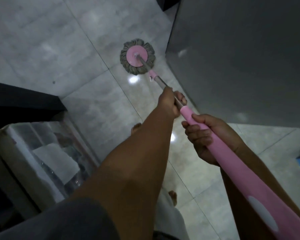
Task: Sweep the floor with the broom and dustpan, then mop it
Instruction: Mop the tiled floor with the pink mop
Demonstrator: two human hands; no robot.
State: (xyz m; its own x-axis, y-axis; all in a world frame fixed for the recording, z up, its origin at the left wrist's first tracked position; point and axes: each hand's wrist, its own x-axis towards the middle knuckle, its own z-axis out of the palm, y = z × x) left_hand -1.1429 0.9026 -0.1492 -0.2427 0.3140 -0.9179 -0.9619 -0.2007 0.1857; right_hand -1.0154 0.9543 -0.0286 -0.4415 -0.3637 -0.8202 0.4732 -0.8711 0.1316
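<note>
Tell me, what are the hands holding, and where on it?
A mop: the left hand grips its metal shaft, the right hand its pink handle.

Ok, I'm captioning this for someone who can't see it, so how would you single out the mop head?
Find the big grey cabinet at upper right; pale floor tiles run along its left edge. There, at the far end of the metal pole, lies the mop head: a pink disc ringed with grey-brown strands, the only frilled thing on the tiles.
</note>
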